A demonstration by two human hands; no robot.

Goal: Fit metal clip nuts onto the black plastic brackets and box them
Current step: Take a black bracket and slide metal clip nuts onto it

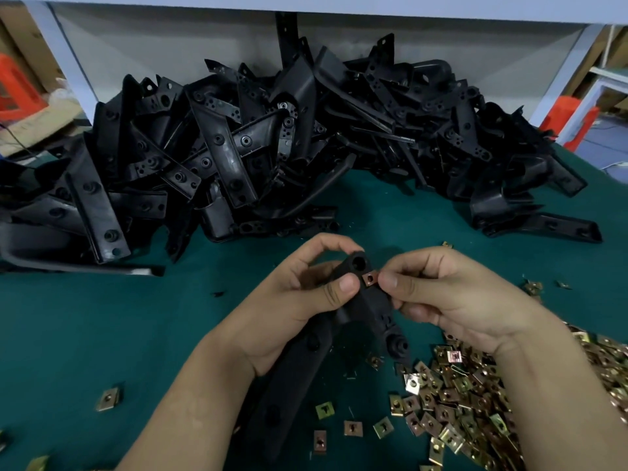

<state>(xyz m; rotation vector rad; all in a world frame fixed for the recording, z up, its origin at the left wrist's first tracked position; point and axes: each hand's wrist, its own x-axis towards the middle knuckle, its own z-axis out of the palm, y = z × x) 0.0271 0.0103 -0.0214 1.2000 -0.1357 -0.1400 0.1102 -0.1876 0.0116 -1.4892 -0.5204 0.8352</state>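
The left hand [299, 294] grips a black bracket [367, 307] above the green surface [102, 334]; the right hand [441, 294] pinches a clip nut [370, 278] against it.

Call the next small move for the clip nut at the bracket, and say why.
Probably slide the clip nut further onto the black bracket. The right hand pinches the nut against the bracket's edge, where it looks only partly seated. The left hand grips the bracket, its thumb beside the nut, so it can brace the push.
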